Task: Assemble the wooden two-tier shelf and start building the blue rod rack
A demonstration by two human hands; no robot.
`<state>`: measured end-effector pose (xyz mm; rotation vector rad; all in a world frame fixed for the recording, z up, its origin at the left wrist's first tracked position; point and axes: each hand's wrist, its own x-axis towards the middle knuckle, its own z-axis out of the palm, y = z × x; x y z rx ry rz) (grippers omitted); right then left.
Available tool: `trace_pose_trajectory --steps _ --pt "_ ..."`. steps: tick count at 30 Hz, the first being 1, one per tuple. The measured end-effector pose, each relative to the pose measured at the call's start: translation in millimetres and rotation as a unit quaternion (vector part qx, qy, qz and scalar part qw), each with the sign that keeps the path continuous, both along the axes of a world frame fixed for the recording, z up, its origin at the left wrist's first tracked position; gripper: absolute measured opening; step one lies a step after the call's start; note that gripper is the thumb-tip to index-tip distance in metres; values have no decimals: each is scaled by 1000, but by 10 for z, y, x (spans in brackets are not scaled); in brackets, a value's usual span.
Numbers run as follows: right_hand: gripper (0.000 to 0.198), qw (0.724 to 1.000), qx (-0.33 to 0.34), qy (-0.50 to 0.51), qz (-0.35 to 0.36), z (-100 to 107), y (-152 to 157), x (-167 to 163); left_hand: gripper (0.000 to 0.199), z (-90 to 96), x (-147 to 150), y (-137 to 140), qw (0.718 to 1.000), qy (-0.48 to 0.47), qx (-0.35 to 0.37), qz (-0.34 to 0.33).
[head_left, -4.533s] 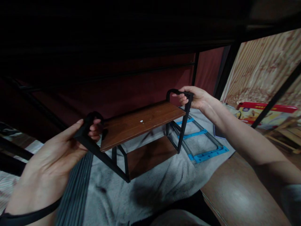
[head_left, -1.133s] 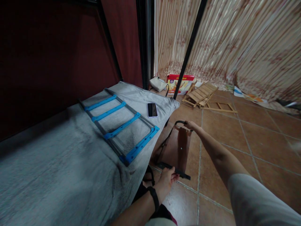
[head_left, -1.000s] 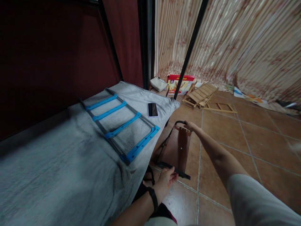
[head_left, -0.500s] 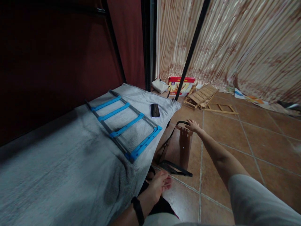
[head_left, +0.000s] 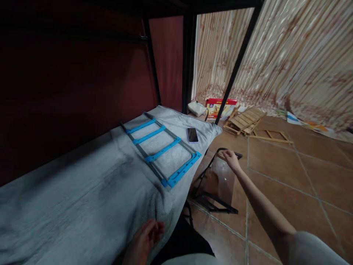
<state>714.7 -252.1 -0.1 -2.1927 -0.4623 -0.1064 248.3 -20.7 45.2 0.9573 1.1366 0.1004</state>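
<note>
My right hand (head_left: 231, 159) is stretched out over the floor, its fingers closed around the top bar of a black metal frame (head_left: 220, 209). The frame stands beside the bed, with a bent tube at the top and a rectangular part at the bottom. A glossy brownish panel shows between them; its exact kind is unclear. My left hand (head_left: 146, 237), slightly blurred, is low over the grey blanket (head_left: 91, 198) with fingers loosely curled and nothing visible in it. Away from both hands, a blue-and-grey ladder-like rack (head_left: 162, 150) lies flat on the blanket.
A phone (head_left: 192, 135) lies on the blanket by the rack. Black bed posts (head_left: 238, 62) rise at the corner. On the tiled floor (head_left: 278, 176) are a red-and-yellow box (head_left: 220, 108), a pale pouch (head_left: 196, 108) and wooden slatted pieces (head_left: 246, 119), before a striped curtain (head_left: 289, 55).
My left hand has moved left from beside the bed to over the blanket. My right hand has closed more on the top bar. The view has shifted, so things appear lower and farther right.
</note>
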Motion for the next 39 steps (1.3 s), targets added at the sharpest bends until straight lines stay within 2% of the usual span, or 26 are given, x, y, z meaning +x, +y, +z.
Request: trace_pose_trajectory --steps 3,6,9,13,19,23,27,31,35,37,39 --pt "36 992 90 53 77 -81 281 -357 23 93 -158 83 997 -70 8 36" --pt "36 985 104 52 126 -67 602 -660 31 152 -199 133 993 -88 8 79" --pt "36 990 38 26 135 41 944 -856 24 153 -144 202 991 -77 -2 111" --pt "41 987 -97 7 129 215 1330 -967 17 113 23 317 988 -90 0 125" --pt "45 957 -277 19 80 352 1575 -961 16 -35 358 472 985 -133 21 111" --pt "40 938 -332 30 92 350 1624 -883 19 -138 559 538 983 -149 31 108" --pt "40 928 -358 15 100 337 1638 -839 27 -153 731 582 978 -184 37 95" --pt "44 936 -329 -72 102 298 1643 -913 30 -129 825 569 975 -200 30 91" --pt "45 946 -218 -147 188 160 1681 -1175 28 -175 729 480 978 -180 51 97" --pt "43 944 -150 -157 250 73 1709 -1405 24 -215 585 469 977 -148 113 102" --pt "43 937 -89 -165 294 2 1738 -1713 21 -239 357 529 965 -102 217 105"
